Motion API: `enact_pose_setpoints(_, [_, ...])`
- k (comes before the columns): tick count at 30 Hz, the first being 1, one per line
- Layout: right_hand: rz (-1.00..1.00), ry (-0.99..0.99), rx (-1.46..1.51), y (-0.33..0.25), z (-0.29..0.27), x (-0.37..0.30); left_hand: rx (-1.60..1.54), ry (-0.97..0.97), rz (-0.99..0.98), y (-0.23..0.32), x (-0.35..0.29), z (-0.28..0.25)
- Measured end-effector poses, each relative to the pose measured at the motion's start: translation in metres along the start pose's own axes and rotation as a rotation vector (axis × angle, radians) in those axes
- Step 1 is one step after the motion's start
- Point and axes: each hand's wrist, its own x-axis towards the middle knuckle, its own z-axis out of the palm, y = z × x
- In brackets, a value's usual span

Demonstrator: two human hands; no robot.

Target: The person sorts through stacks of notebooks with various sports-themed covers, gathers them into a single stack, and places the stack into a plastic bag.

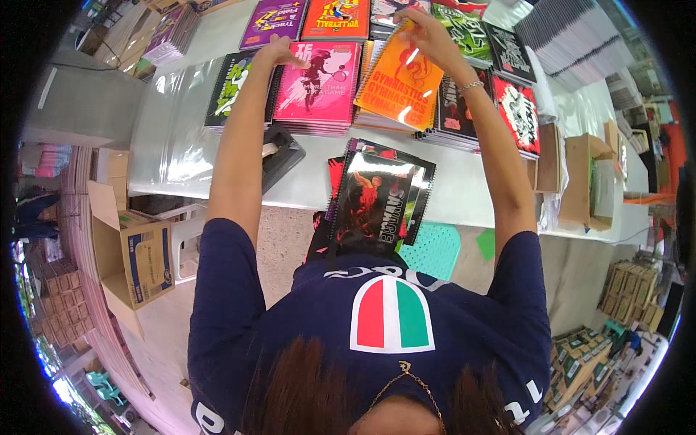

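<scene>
My right hand [428, 40] grips the top edge of an orange spiral notebook [399, 83], which is tilted above a stack of notebooks. My left hand [279, 54] lies at the upper left corner of a pink spiral notebook [315, 87] with a tennis figure, its thumb spread over the cover. That pink notebook tops a stack. Left of it is a black and green notebook [228, 90], partly behind my left forearm. Close to my body, several notebooks lie in a loose pile, topped by a black notebook [370, 196] with a red player.
More stacks stand behind, with a purple notebook [272, 25] and an orange-red notebook [335, 18] on top. A black tape dispenser [283, 156] sits at the table's near edge. Tall stacks [565, 43] rise at far right. An open cardboard box [145, 261] is at left.
</scene>
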Motion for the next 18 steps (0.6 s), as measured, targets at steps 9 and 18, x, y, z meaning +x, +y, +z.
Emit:
enact_pose_setpoints(9, [0.299, 0.551, 0.088, -0.149, -0.073, -0.103, -0.523, 0.184, 0.243, -0.019, -0.014, 0.001])
enact_pose_setpoints(18, [1.117, 0.394, 0.625, -0.204, 0.028, -0.299, -1.275, 0.376, 0.176, 0.047, -0.225, -0.056])
